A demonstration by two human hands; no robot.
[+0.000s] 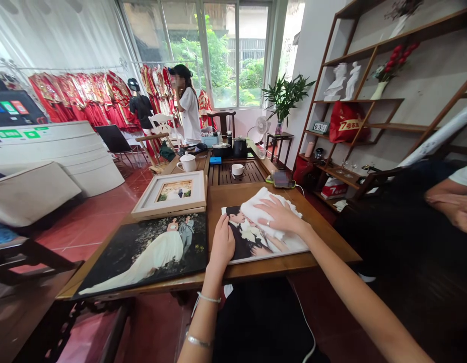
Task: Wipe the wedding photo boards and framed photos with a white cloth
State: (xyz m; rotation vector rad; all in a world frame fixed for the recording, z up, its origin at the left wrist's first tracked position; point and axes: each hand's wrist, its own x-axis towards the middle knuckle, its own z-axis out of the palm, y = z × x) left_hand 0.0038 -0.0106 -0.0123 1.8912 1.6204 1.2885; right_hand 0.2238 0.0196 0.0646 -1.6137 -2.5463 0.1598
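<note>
A wedding photo panel (243,242) lies on the wooden table in front of me, showing a couple close together. My left hand (222,244) holds its left edge, fingers closed along the side. On the panel's upper right part rests a crumpled white cloth (252,204). My right hand (280,214) lies flat over this cloth with its fingers spread, a ring on one of them. The cloth and hand hide part of the picture. Left of the panel is a larger dark wedding photo (142,252), and behind that a white framed photo (173,194).
A white lidded cup (187,162) stands behind the frame. Further back are a slatted tea tray (225,176) with a small white cup (238,170), and a phone (282,179) on a cable. Another person's arms (454,201) show at right; two people stand near red garments.
</note>
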